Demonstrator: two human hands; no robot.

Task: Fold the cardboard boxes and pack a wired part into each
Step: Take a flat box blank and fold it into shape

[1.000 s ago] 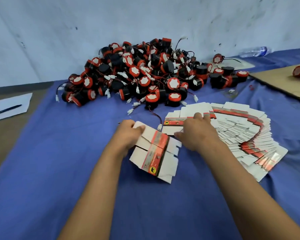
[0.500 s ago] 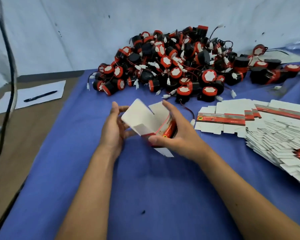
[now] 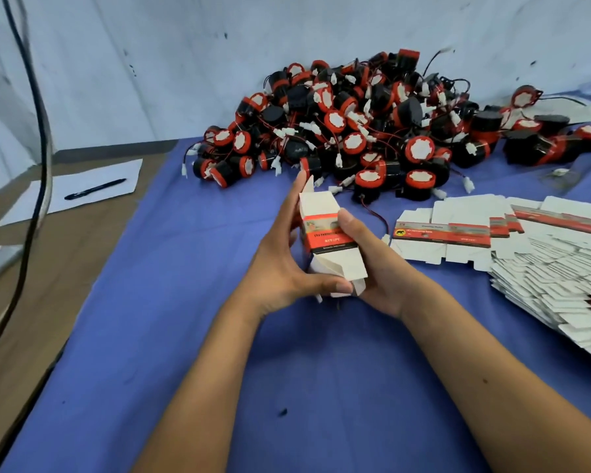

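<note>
**White carton held between both hands above the blue cloth**

White cardboard with a red and black printed band, the box stands roughly on end between the two hands, raised a little over the blue cloth that covers the bench. The left hand lies along the box's left side: its fingers reach up the far left edge to the open top, and its thumb curls in under the lower end, pressing on the loose bottom flaps. The right hand grips the box from the right, thumb laid across the printed band on the front face, the other fingers wrapped behind and beneath where they are hidden. The top end is open with one flap standing up; the bottom flaps are partly folded in, and whether they are tucked cannot be told.

Beyond the hands, against the pale wall, lies the heap of wired parts, black and red round bodies with white connectors on thin leads, well apart from the box. To the right of the hands the flat box blanks are fanned out in a stack on the cloth, near the right wrist but not touching it.

Off the cloth at the left, a black pen rests on a sheet of paper, and a dark cable hangs down in front of them.
</note>
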